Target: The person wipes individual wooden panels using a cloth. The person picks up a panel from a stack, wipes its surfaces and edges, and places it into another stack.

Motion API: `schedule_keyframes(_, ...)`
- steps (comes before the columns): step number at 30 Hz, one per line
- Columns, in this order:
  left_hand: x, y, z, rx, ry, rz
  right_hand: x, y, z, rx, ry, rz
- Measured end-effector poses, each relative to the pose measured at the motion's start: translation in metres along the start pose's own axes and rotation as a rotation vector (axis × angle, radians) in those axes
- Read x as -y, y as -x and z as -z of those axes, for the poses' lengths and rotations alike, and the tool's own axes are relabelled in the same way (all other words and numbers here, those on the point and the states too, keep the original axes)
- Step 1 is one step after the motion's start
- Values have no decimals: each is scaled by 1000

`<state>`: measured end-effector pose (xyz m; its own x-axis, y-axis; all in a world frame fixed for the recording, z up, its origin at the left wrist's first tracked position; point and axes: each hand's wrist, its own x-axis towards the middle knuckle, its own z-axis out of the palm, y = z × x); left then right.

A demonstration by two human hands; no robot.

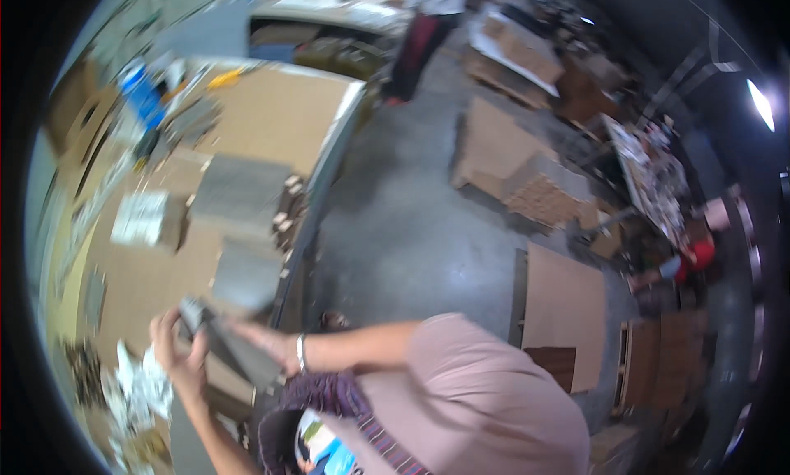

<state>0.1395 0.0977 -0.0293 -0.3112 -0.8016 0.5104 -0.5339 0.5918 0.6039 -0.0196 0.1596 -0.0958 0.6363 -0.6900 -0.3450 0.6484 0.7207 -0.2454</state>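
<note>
My left hand (177, 352) and my right hand (265, 342) both grip a stack of grey flat sheets (220, 337), tilted, over the near end of a cardboard-covered workbench (271, 113). A bracelet sits on my right wrist, and the forearm runs back to a pink sleeve. Two more grey stacks (239, 194) (247, 271) lie on the bench just beyond my hands, with small brown blocks along their right edge. Crumpled white wrapping (140, 384) lies to the left of my left hand.
A blue bottle (140, 92) and loose items sit at the bench's far left. A person (428, 23) stands at the far end of the concrete floor (411, 228). Cardboard stacks (502, 146) (564, 302) lie on the floor beside a cluttered table (650, 179) at right.
</note>
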Motion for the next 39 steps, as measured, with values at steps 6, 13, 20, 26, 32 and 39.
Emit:
schedule_keyframes(6, 21, -7, -4, -104, 70, 225, 10, 21, 0, 5, 132, 104)
schedule_keyframes(13, -16, 9, -23, 9, 361, 443, 12, 19, 16, 31, 130, 260)
schedule_keyframes(20, 6, 21, -25, -5, 655, 520, 19, 21, 35, 32, 114, 387)
schedule_keyframes(26, 39, 39, -25, -92, 784, 615, 23, 18, 41, -157, 231, 364)
schedule_keyframes(32, 42, 54, 3, -186, 803, 733, 16, 12, 26, -229, 321, 458)
schedule_keyframes(39, -42, 11, -17, -100, 574, 552, 27, 30, 8, -250, 494, 685)
